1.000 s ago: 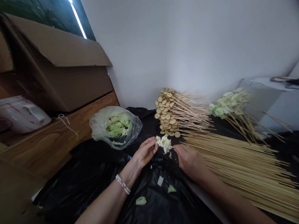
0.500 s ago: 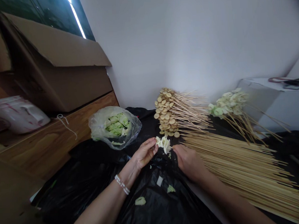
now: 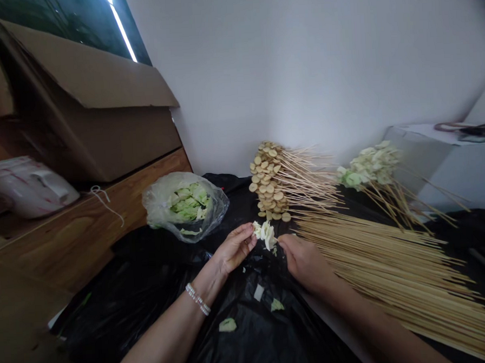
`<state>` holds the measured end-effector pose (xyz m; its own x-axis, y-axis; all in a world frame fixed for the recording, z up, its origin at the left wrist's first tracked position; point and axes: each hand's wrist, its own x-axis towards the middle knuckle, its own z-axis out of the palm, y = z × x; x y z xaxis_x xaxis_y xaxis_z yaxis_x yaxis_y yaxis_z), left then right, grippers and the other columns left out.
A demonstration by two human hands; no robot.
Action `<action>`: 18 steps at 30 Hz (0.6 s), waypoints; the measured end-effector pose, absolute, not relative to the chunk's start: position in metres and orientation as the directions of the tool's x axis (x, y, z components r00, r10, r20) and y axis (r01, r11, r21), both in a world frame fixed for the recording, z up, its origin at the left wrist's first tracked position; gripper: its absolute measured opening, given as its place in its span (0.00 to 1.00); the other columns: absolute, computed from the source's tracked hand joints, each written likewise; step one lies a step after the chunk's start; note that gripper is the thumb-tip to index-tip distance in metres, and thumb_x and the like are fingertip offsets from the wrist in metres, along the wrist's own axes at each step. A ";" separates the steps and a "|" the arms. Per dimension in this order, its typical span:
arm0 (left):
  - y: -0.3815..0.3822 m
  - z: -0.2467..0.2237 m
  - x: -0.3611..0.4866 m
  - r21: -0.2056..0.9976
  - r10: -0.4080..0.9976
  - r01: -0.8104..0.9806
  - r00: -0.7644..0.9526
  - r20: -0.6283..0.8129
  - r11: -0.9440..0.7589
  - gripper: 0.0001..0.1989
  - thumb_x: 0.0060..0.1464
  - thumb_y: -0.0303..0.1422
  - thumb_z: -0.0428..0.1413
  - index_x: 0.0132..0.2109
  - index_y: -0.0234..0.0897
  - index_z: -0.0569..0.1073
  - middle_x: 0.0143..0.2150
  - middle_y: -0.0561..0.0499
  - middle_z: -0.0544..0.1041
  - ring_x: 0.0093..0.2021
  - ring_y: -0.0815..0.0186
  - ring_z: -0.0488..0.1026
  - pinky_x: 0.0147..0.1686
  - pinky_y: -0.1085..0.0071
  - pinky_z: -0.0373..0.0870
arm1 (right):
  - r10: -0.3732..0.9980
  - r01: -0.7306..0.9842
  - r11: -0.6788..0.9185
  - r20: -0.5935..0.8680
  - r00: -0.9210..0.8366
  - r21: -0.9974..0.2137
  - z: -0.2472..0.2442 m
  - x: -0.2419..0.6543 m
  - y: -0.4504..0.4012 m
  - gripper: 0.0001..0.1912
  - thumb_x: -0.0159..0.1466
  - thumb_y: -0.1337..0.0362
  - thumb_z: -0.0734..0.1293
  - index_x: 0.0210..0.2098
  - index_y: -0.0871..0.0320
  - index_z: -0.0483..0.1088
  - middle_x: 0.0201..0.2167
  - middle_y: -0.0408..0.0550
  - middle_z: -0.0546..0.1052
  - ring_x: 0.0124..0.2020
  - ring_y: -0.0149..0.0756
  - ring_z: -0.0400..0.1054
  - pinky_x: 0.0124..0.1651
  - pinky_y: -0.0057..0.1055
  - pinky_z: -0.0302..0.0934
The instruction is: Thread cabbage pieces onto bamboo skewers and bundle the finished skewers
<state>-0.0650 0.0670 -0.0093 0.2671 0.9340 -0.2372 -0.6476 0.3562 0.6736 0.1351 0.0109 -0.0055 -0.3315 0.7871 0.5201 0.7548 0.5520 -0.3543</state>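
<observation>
Pale cabbage pieces are bunched on a skewer between my two hands, over black plastic. My left hand, with a beaded bracelet at the wrist, pinches the leaf at the left end of the bunch. My right hand is closed round the skewer just right of the cabbage; most of the stick is hidden by the hand. Beyond my left hand, a clear plastic bag holds torn green cabbage leaves. Loose cabbage scraps lie on the black plastic sheet nearer to me.
Skewers of round slices are stacked against the wall. Many bare bamboo skewers lie at the right, with finished cabbage skewers behind them near a white box. On the left stand a cardboard box and a white plastic tub.
Almost nothing differs. Both hands keep their hold on the skewered cabbage, and the view has shifted very slightly.
</observation>
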 end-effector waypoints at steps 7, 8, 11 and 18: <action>0.066 -0.009 -0.065 0.677 0.934 -0.645 0.283 -0.219 0.354 0.09 0.46 0.18 0.63 0.36 0.30 0.76 0.30 0.51 0.76 0.29 0.72 0.75 0.34 0.77 0.75 | 0.656 0.788 0.600 0.649 -0.385 -0.140 -0.007 0.135 0.010 0.13 0.66 0.73 0.54 0.33 0.59 0.68 0.27 0.49 0.71 0.30 0.35 0.64 0.34 0.29 0.54; 0.065 -0.008 -0.064 0.680 0.934 -0.643 0.281 -0.219 0.353 0.09 0.46 0.18 0.63 0.36 0.30 0.76 0.30 0.51 0.76 0.29 0.72 0.75 0.34 0.78 0.75 | 0.663 0.785 0.601 0.641 -0.386 -0.150 -0.007 0.135 0.010 0.13 0.66 0.73 0.54 0.33 0.59 0.68 0.28 0.49 0.71 0.30 0.35 0.64 0.34 0.29 0.54; 0.064 -0.007 -0.063 0.695 0.937 -0.631 0.272 -0.218 0.345 0.08 0.46 0.18 0.64 0.35 0.30 0.76 0.30 0.52 0.76 0.29 0.73 0.74 0.33 0.78 0.74 | 0.734 0.753 0.589 0.584 -0.347 -0.293 -0.004 0.135 0.010 0.13 0.66 0.73 0.53 0.33 0.58 0.68 0.28 0.48 0.72 0.30 0.34 0.66 0.34 0.29 0.55; 0.061 -0.002 -0.061 0.723 0.945 -0.610 0.240 -0.222 0.324 0.08 0.45 0.19 0.64 0.34 0.31 0.76 0.31 0.52 0.77 0.30 0.73 0.74 0.33 0.77 0.73 | 0.851 0.615 0.510 0.455 -0.261 -0.601 0.004 0.134 0.015 0.12 0.66 0.69 0.57 0.29 0.57 0.69 0.24 0.42 0.73 0.26 0.31 0.66 0.32 0.27 0.55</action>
